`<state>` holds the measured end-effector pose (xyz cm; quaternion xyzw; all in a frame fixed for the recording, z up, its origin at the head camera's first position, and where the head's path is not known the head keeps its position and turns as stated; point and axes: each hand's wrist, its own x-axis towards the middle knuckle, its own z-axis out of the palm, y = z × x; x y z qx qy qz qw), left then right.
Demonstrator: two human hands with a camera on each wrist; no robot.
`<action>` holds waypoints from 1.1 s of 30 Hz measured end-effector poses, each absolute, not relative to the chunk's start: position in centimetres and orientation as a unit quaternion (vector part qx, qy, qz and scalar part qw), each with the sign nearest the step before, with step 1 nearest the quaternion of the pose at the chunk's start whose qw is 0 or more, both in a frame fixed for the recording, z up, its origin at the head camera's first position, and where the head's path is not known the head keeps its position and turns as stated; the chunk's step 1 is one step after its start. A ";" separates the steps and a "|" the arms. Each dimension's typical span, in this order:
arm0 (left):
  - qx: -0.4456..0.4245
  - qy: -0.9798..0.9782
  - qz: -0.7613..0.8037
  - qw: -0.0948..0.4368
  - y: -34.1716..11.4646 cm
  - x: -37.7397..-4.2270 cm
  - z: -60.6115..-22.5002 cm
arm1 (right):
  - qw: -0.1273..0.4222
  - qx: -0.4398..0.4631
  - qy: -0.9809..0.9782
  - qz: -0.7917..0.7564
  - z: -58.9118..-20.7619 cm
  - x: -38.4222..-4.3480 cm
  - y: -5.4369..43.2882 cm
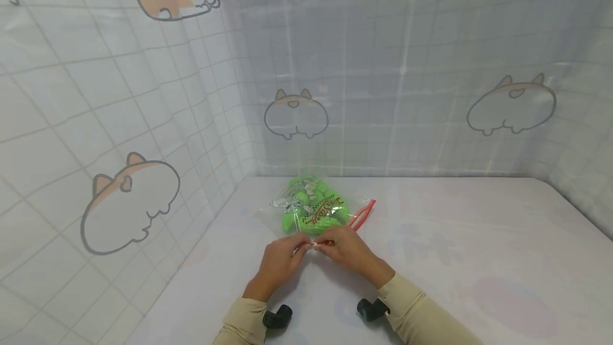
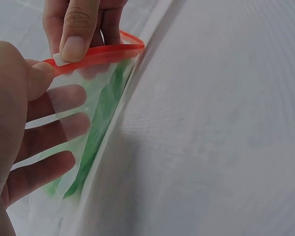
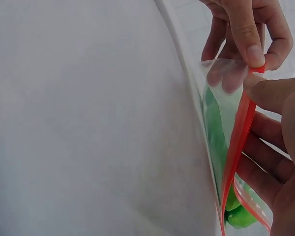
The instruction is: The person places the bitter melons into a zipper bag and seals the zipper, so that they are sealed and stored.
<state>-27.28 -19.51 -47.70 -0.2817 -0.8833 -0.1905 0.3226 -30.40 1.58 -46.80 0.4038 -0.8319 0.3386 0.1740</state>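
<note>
A clear slider zip bag (image 1: 323, 212) with printed cartoon figures and lettering lies on the table, its mouth toward the person. Bright green objects (image 3: 241, 217) fill it; their kind is blurred by the plastic. My left hand (image 1: 280, 260) pinches one end of the red zipper strip (image 2: 101, 55) between thumb and forefinger, its other fingers spread behind the clear plastic. Right beside it, my right hand (image 1: 346, 249) pinches the strip at the small white slider (image 2: 60, 60). Farther along, in the right wrist view, the two red edges stand apart.
The white table (image 1: 431, 260) extends to the right of the bag. A pale grid-patterned curtain (image 1: 364, 84) with cartoon dogs hangs behind and along both sides. Dark wrist cameras (image 1: 278, 317) sit at both sleeve cuffs.
</note>
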 end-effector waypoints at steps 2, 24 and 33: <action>-0.281 -0.883 -0.191 0.325 -19.5 -27.3 -47.7 | 0.177 0.406 -0.833 0.332 -46.8 -30.5 1.7; -0.266 -0.880 -0.217 0.328 -19.4 -27.4 -47.8 | 0.187 0.395 -0.844 0.312 -46.6 -30.3 1.3; -0.277 -0.873 -0.203 0.346 -19.4 -27.8 -48.0 | 0.200 0.370 -0.853 0.309 -46.6 -30.1 1.4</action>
